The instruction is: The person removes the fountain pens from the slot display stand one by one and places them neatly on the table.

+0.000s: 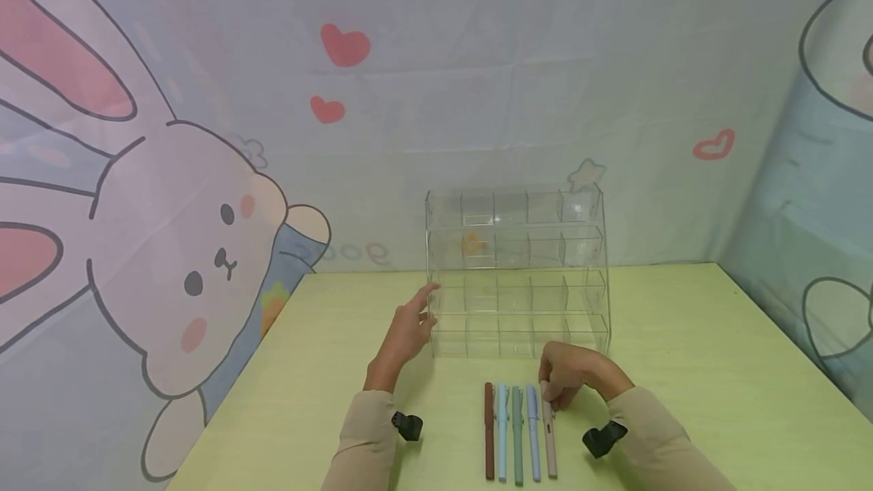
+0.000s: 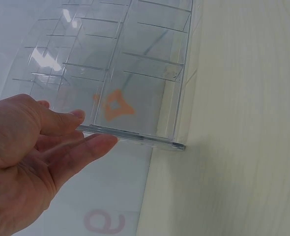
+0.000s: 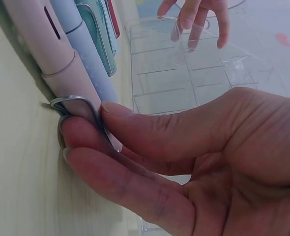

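Note:
Near the front of the table lie several capped pens side by side: a dark red-brown pen (image 1: 489, 430), a light blue pen (image 1: 502, 434), a green pen (image 1: 517, 438), a lavender-blue pen (image 1: 533, 434) and a pale pink pen (image 1: 549, 445). My right hand (image 1: 569, 371) pinches the pink pen by its cap end, thumb on one side and fingers at the metal clip (image 3: 78, 98). Behind the pens stands a clear tiered organizer (image 1: 516, 332) with small compartments. At its left side, my left hand (image 1: 407, 328) holds the side panel's edge between thumb and fingers (image 2: 93, 147).
The pale yellow-green table (image 1: 682, 339) reaches back to a cartoon-printed cloth (image 1: 423, 59) hanging behind the organizer. Small black wrist cameras are on both sleeves, one on the left (image 1: 408, 426) and one on the right (image 1: 604, 439).

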{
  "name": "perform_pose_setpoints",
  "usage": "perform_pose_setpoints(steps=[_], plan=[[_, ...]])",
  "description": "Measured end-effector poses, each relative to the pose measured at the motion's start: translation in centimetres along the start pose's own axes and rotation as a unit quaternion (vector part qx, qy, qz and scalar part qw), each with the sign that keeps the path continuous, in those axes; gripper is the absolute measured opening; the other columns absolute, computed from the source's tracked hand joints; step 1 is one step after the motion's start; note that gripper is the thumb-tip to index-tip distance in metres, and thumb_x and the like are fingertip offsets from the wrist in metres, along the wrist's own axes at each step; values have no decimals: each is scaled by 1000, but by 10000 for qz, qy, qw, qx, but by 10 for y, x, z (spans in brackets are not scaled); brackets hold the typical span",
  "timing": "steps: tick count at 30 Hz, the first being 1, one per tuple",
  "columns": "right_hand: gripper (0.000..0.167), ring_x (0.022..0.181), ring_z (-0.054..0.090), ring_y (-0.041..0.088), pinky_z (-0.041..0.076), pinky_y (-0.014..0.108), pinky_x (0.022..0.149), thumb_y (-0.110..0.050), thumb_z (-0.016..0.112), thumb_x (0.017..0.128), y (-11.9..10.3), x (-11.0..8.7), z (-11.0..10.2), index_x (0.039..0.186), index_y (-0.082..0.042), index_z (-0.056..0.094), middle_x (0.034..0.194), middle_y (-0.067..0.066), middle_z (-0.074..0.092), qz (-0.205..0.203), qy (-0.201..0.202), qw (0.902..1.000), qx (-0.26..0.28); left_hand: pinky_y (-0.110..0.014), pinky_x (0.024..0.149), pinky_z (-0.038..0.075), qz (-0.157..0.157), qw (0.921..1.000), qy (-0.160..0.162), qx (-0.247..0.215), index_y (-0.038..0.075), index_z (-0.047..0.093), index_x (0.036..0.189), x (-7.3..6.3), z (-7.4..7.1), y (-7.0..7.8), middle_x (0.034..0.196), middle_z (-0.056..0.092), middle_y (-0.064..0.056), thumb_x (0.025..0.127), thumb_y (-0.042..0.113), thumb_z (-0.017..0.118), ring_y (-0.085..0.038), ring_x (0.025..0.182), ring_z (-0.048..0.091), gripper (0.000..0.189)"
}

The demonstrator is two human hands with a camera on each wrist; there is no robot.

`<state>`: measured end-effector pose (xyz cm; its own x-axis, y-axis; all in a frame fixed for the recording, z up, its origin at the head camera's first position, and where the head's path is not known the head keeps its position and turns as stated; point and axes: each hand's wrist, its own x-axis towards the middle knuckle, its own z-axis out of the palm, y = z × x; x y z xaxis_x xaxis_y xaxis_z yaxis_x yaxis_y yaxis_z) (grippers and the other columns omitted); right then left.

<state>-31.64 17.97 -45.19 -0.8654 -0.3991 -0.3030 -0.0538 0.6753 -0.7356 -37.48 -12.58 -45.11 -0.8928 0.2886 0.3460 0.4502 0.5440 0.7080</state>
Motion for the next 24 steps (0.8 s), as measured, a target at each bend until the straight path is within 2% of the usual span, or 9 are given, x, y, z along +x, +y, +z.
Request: perform_pose_setpoints(steps=[6,9,13,16,18,21,22,24], plan=[[10,65,72,27,59,37,62,16,71,82,1,1,-2,83,6,71,71,14,70,-10,-106,9999,-40,-42,80,57,26,10000,7,22,15,40,150,1,1,0,145,39,-39,96,-9,59,-51,119,56,63],[15,68,73,28,59,38,63,15,72,82,2,0,-5,95,9,70,81,16,70,-20,-181,9998,49,-42,81,57,26,10000,1,18,16,40,150,1,1,0,145,39,-39,96,-8,59,-51,119,55,63],[33,71,73,30,59,40,65,15,73,81,2,1,-8,113,14,63,96,21,68,-36,-204,9995,219,-41,79,58,64,10000,31,23,15,40,150,3,1,0,144,40,-39,96,-8,59,-51,119,56,62],[37,74,73,31,59,41,67,13,73,82,2,1,-9,117,16,61,102,24,67,-35,-211,9994,281,-40,77,58,90,9999,37,56,15,40,151,2,0,-1,143,40,-40,96,-8,59,-51,119,56,62],[35,75,73,31,59,43,69,9,73,84,3,0,-10,117,15,62,102,23,68,-51,-225,9994,261,-38,76,58,62,9999,12,85,15,39,151,1,-1,-1,144,39,-40,97,-7,59,-50,119,56,62],[20,76,72,30,59,43,71,0,69,91,3,-2,-12,108,10,69,97,19,70,-118,-286,9995,67,-33,70,57,-14,9999,15,102,15,39,152,-1,0,-1,141,41,-41,97,-8,58,-51,118,57,62],[16,77,72,29,58,43,71,-3,67,94,3,-3,-13,106,7,71,95,16,71,-151,-284,9995,-6,-30,66,55,-46,9999,15,156,15,39,152,-1,0,-1,133,49,-41,98,-7,57,-46,111,64,61],[17,78,72,30,58,44,73,-7,65,97,3,-5,-17,105,5,72,95,15,71,-218,-262,9994,-83,-24,54,49,-62,9995,24,319,15,38,153,0,0,2,110,63,-36,100,-5,53,-35,83,70,58]])
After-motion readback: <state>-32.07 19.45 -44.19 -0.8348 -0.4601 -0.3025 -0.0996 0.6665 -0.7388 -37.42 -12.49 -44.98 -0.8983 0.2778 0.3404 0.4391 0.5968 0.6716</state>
